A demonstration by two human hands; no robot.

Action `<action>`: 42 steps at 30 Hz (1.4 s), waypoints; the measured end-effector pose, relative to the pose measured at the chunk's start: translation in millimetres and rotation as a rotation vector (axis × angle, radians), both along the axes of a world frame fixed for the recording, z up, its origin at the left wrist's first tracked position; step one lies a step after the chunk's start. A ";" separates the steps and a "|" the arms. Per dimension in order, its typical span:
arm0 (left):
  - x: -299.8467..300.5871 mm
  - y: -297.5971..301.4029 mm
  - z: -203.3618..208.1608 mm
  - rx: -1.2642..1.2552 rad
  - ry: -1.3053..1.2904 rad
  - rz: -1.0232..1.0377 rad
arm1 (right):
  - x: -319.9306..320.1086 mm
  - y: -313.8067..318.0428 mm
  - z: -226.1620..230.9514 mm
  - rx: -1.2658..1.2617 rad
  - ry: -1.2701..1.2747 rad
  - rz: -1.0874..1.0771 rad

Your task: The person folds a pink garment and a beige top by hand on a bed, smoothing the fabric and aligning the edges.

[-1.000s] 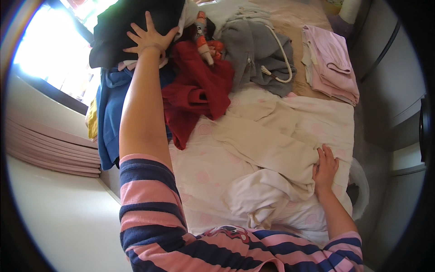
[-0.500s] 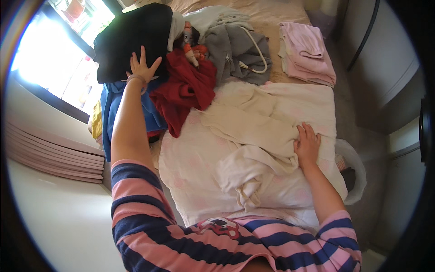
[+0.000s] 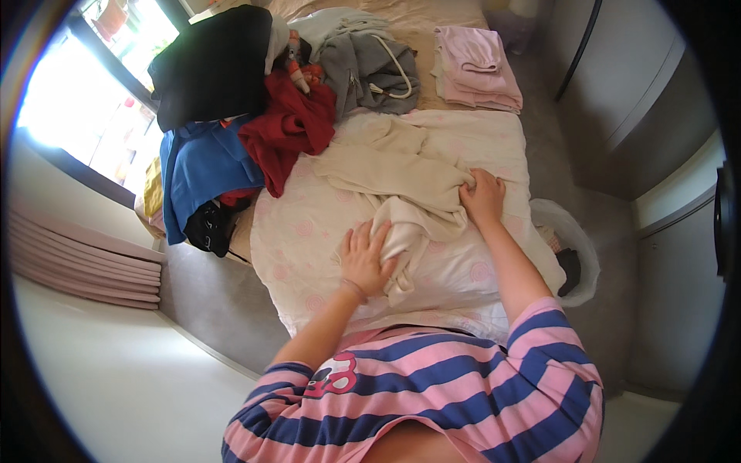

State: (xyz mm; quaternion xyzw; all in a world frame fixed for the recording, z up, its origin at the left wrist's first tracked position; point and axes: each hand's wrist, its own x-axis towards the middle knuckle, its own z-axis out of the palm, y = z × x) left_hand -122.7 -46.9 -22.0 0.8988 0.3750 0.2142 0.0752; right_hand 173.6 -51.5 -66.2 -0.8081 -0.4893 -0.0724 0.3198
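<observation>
A crumpled cream garment [image 3: 401, 170] lies on a white cloth with pale pink patterns [image 3: 301, 266]; its exact kind is hard to tell from the folds. My left hand [image 3: 367, 260] rests on the bunched near part, fingers spread over the fabric. At the garment's right edge, my right hand [image 3: 484, 197] has its fingers curled onto the cloth, pinching a fold.
A heap at the far left holds a black garment [image 3: 212, 65], a blue one [image 3: 204, 158] and a red one [image 3: 293, 131]. Beside it lies a grey drawstring garment [image 3: 367, 73]. Folded pink clothes [image 3: 478, 73] sit far right. A translucent bag-like container [image 3: 583, 255] stands on the floor.
My left hand has left the black garment and come down to the cream garment's near part. My right hand has curled onto its right edge. The whole view has shifted.
</observation>
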 end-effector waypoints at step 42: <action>29.0 -73.9 25.0 -0.901 -0.139 -0.693 | -88.4 -187.3 46.9 -0.016 0.369 0.170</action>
